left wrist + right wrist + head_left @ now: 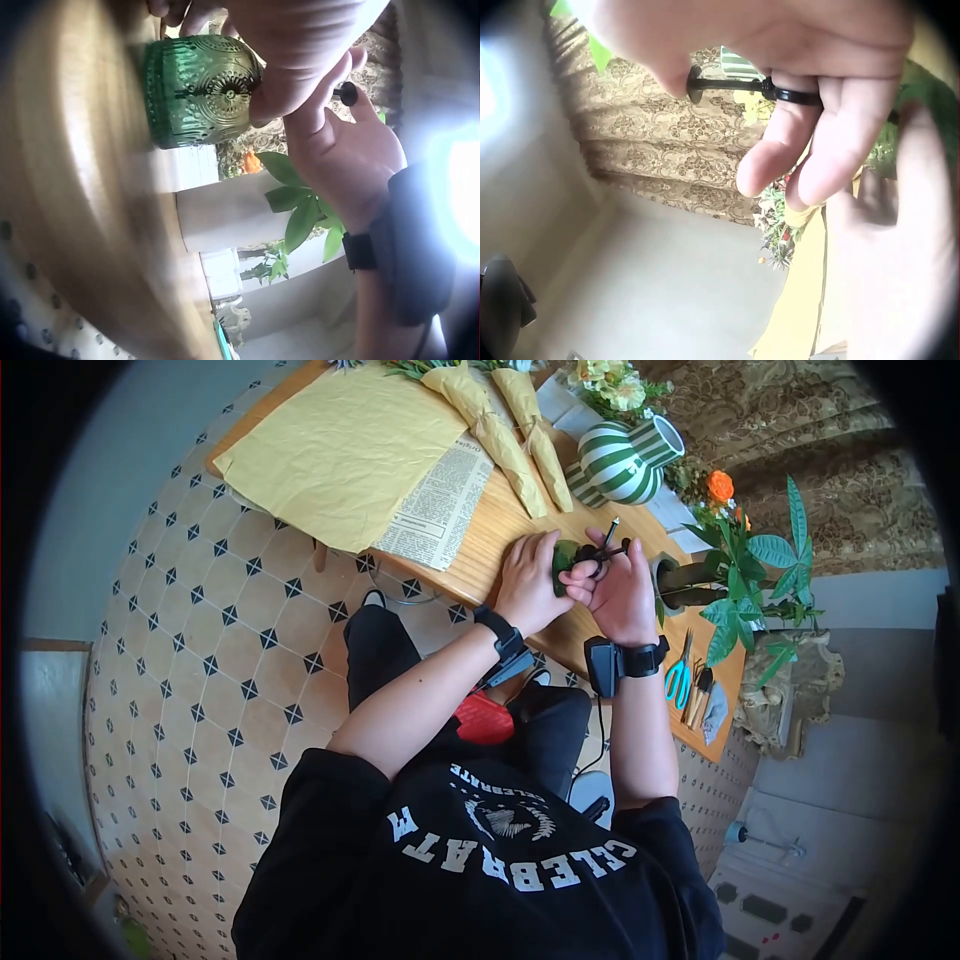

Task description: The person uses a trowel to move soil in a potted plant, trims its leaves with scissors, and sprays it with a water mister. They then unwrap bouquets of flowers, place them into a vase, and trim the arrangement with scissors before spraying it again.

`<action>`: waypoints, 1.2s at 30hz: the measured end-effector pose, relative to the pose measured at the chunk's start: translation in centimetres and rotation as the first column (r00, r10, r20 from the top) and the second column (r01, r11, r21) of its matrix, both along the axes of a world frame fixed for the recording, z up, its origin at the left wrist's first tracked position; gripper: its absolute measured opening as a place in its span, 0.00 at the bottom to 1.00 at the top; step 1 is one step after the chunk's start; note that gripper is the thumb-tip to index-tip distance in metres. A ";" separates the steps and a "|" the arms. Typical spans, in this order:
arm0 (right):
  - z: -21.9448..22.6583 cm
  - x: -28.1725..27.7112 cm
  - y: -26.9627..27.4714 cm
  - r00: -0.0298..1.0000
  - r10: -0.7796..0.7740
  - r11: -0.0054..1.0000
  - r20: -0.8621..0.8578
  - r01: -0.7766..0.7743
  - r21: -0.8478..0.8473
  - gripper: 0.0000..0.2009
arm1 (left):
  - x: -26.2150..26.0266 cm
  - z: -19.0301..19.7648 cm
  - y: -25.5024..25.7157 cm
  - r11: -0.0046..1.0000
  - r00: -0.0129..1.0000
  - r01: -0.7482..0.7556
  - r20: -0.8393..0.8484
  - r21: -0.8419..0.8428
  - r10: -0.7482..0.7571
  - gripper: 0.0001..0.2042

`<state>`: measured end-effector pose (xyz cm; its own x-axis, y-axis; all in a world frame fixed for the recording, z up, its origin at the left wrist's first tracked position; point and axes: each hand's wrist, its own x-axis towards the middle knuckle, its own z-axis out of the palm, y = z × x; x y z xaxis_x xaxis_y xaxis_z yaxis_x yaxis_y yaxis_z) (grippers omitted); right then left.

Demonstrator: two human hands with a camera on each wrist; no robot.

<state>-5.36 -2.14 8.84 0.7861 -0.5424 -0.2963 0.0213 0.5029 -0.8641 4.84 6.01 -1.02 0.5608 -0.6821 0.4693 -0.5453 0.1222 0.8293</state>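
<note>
A green embossed glass plant mister (199,90) with a black pump top is between my two hands over the table's front edge. My left hand (530,585) grips the glass bottle from its side. The right hand (622,600) has its fingers hooked around the black pump; in the right wrist view they curl at its ring-shaped part, with the thumb by the disc-ended plunger (696,84). Part of the bottle is hidden behind the fingers.
Brown paper (340,450) and newsprint (440,505) lie left on the wooden table. Wrapped bouquets (500,445) and a green-striped vase (620,463) are at the back. A potted plant (740,585) stands right, near turquoise scissors (678,682) and small tools (700,695).
</note>
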 end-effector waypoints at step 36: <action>-6.8 -21.6 -7.5 0.560 -0.823 0.531 -0.091 0.705 -0.470 0.08 | 0.1 4.1 1.5 0.992 0.991 0.116 -0.063 -0.047 -0.119 0.27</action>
